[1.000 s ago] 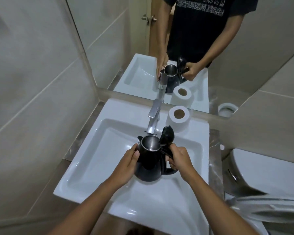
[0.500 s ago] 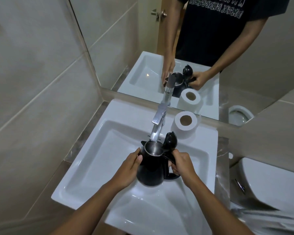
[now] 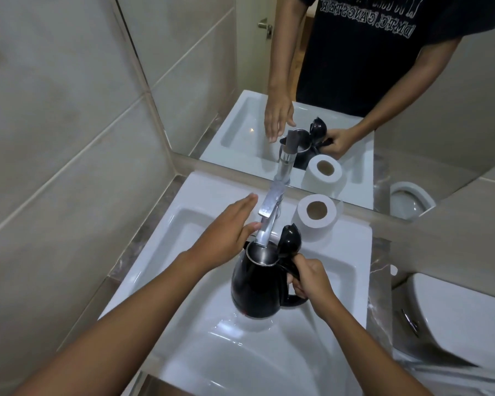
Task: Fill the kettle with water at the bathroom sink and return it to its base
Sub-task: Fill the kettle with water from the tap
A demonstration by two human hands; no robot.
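Note:
A black kettle [image 3: 256, 287] with a steel rim hangs over the white sink [image 3: 183, 270], its lid [image 3: 290, 240] flipped up. Its mouth sits right under the spout of the chrome tap [image 3: 267, 221]. My right hand [image 3: 312, 281] grips the kettle's handle. My left hand [image 3: 226, 238] is off the kettle, fingers stretched flat, just left of the tap and close beside its lever. No water stream shows.
A toilet paper roll [image 3: 316, 217] stands on the sink's back ledge, right of the tap. A mirror [image 3: 326, 95] rises behind the sink. A tiled wall closes the left side. A white toilet tank [image 3: 455, 318] stands at the right.
My left hand has let go of the kettle's side and risen toward the tap. The kettle has moved up under the spout, held by my right hand alone.

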